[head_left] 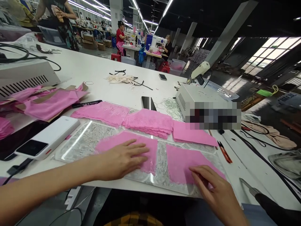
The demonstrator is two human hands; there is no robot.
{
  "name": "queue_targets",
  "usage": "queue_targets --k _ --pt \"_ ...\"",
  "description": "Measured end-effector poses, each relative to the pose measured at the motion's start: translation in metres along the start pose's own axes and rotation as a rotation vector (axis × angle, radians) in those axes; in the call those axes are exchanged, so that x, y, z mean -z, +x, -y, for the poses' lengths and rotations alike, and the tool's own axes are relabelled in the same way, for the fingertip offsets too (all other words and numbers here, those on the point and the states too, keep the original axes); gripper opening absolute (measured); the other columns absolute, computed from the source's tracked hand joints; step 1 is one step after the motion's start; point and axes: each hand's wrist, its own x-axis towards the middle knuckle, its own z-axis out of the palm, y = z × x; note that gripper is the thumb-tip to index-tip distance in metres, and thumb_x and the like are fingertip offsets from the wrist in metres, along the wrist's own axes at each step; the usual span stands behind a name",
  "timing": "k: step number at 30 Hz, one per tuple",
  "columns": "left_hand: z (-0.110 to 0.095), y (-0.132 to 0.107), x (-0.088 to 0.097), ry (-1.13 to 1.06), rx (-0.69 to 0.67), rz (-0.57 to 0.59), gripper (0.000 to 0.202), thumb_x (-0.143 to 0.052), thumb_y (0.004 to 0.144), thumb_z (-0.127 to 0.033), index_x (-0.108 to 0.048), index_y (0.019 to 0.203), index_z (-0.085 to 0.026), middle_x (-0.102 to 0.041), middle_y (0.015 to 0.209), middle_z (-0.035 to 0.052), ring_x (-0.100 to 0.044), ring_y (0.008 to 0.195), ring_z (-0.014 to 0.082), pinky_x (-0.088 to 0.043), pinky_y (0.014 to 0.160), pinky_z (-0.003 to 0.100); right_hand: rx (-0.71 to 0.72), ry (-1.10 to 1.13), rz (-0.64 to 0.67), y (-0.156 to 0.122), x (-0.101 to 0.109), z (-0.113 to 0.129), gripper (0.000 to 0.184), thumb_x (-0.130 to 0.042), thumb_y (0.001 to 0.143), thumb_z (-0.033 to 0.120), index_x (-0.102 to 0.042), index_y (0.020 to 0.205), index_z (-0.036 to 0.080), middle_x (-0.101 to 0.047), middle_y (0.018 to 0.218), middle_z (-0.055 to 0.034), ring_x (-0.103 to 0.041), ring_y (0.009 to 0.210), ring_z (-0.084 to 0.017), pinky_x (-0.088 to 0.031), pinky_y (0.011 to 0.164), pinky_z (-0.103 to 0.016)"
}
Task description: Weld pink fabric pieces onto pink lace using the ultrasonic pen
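My left hand (122,158) lies flat, fingers stretched, on a pink lace piece (145,142) that rests on a clear plastic sheet (80,142) over white lace. Its fingers gently curled, my right hand (211,185) presses down on a second pink piece (181,160) at the sheet's near right corner. Just behind the sheet sit three stacks of pink fabric: a lace stack (103,111), a thicker lace stack (150,121) and a plain stack (190,133).
A white power bank (50,135) lies left of the sheet, with a black pen (87,103) behind it. Red thread snips (224,152) lie to the right, near a white machine box (199,95). A black phone (148,103) lies further back. Other people sit at sewing machines far off.
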Motion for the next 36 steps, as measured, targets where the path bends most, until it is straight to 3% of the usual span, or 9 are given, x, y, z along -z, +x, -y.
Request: queue_targets --k 5,10,15,20,28,36 --pt "-0.011 0.064 -0.010 -0.046 -0.080 0.090 0.038 -0.043 0.105 -0.032 -0.056 0.138 -0.017 -0.047 0.151 0.0113 -0.041 0.143 0.0270 -0.025 0.121 0.048 0.088 -0.183 -0.148 -0.016 0.002 -0.009 0.020 -0.051 0.098 0.034 -0.068 0.102 0.025 -0.071 0.093 -0.0016 -0.070 0.083 -0.013 -0.056 0.072 -0.020" --pt "-0.012 0.093 -0.019 -0.042 -0.087 0.212 0.044 -0.042 0.105 -0.039 -0.049 0.145 -0.021 -0.039 0.156 0.0118 -0.031 0.148 0.0273 -0.026 0.120 0.049 0.132 -0.309 -0.220 -0.033 0.005 -0.031 0.021 -0.049 0.099 0.034 -0.067 0.104 0.023 -0.070 0.096 -0.0019 -0.068 0.086 -0.013 -0.054 0.077 -0.024" --pt "-0.010 0.095 -0.025 -0.049 -0.091 0.224 0.044 -0.043 0.105 -0.037 -0.050 0.145 -0.020 -0.037 0.157 0.0152 -0.031 0.148 0.0307 -0.024 0.119 0.055 0.133 -0.285 -0.226 -0.045 0.009 -0.040 0.020 -0.050 0.098 0.031 -0.066 0.106 0.022 -0.070 0.097 -0.0021 -0.067 0.089 -0.014 -0.052 0.083 -0.026" --pt "-0.014 0.085 -0.028 -0.092 -0.178 0.164 0.043 -0.042 0.104 -0.041 -0.052 0.143 -0.024 -0.039 0.157 0.0105 -0.031 0.148 0.0274 -0.016 0.123 0.052 0.117 -0.263 -0.275 -0.052 0.007 -0.043 0.017 -0.053 0.097 0.028 -0.066 0.106 0.021 -0.070 0.098 -0.0027 -0.067 0.090 -0.015 -0.052 0.084 -0.027" --pt "-0.016 0.081 -0.027 -0.047 -0.182 0.252 0.050 -0.041 0.103 -0.051 -0.050 0.145 -0.026 -0.036 0.158 0.0104 -0.030 0.148 0.0317 -0.014 0.123 0.055 0.124 -0.213 -0.328 -0.056 0.009 -0.045 0.017 -0.053 0.097 0.022 -0.066 0.107 0.018 -0.069 0.098 -0.0045 -0.065 0.094 -0.014 -0.051 0.089 -0.027" --pt "-0.010 0.079 -0.015 -0.005 -0.206 0.207 0.059 -0.048 0.100 -0.053 -0.034 0.154 -0.033 -0.033 0.159 0.0058 -0.029 0.148 0.0266 -0.005 0.125 0.044 -0.053 -0.232 -0.424 -0.083 0.018 -0.062 0.020 -0.058 0.093 0.018 -0.068 0.109 0.021 -0.070 0.107 -0.0065 -0.067 0.099 -0.018 -0.057 0.088 -0.034"
